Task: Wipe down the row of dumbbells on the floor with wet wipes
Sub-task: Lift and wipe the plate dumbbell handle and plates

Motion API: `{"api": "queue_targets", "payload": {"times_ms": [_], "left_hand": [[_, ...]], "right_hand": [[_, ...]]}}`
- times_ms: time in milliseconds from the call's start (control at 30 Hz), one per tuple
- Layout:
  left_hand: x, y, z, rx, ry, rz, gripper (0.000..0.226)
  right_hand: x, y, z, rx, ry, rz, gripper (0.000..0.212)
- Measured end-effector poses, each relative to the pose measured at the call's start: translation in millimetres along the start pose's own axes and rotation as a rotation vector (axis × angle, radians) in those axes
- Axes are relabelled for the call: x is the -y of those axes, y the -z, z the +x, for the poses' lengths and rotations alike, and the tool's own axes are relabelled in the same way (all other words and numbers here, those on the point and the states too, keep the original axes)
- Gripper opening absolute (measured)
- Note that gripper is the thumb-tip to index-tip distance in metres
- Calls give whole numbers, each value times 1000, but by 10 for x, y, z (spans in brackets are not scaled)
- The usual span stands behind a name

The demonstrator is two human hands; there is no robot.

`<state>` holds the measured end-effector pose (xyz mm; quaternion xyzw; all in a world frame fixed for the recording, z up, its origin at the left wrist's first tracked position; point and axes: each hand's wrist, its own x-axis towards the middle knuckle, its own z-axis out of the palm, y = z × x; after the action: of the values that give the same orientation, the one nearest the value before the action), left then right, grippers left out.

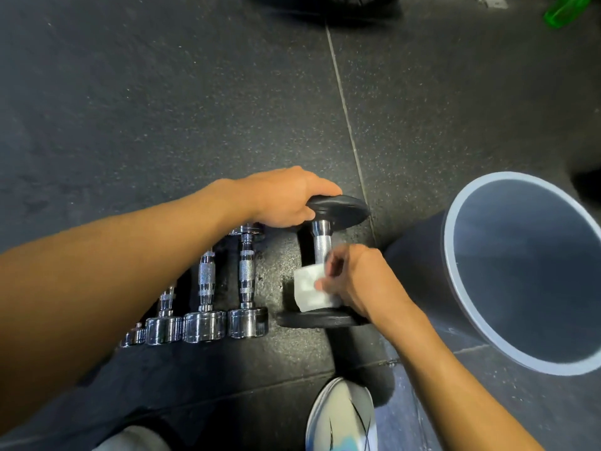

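Note:
A black-ended dumbbell (322,242) with a steel handle lies on the dark rubber floor, rightmost in the row. My left hand (286,200) grips its far black end. My right hand (354,278) holds a white wet wipe (307,289) wrapped against the near part of the handle, just above the near black end (317,319). To the left stand several chrome dumbbells (245,288) side by side; my left forearm hides part of the smaller ones.
A grey bin (455,288) with a pale rim stands open just right of the black dumbbell, close to my right wrist. My white shoe (341,418) is at the bottom. A green object (562,8) lies at the top right. A floor seam runs up from the dumbbell.

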<state>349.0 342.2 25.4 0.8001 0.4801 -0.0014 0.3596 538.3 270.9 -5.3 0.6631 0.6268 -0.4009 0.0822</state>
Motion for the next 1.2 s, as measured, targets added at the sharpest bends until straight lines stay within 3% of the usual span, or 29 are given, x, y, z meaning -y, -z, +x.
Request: {"api": "queue_targets", "payload": {"times_ms": [133,233,333,400,467,567,667,867,933,1033,1133,1200], "left_hand": [[44,-26,-58,-23,17,-37,46],[40,-69,-52,-40,30,-28,42],[21,-105,-56,-71,32,-33,41],[19,-124,-74,-93,33,-44,42],[25,-145,-85,-97,45,-50,42],[26,-159,-93,-107,58,-55,42],[-32,-218,-110,-155,78,-59,42],[-23,-360,-164,-272,128,1,40],[-13,-362,-165,-262,126,-5,40],[5,-357,-160,-266,108,-19,42],[6,-365,-160,-265,110,-12,41],[14,-365,-150,-267,105,-4,41]], "right_hand": [[87,-62,136,-395,285,64,21],[103,-88,128,-486,369,57,20],[68,-28,77,-229,206,31,32],[81,43,-21,67,56,-195,35],[82,85,-76,223,-48,-391,36],[31,71,-23,229,-155,-377,46],[47,4,-3,114,-156,-339,50],[98,-131,-4,-297,196,-51,33],[106,-73,-20,-163,176,-53,33],[175,25,-41,233,-76,-406,45],[218,149,-20,344,-97,-575,42],[170,218,-57,332,-76,-576,34]]}}
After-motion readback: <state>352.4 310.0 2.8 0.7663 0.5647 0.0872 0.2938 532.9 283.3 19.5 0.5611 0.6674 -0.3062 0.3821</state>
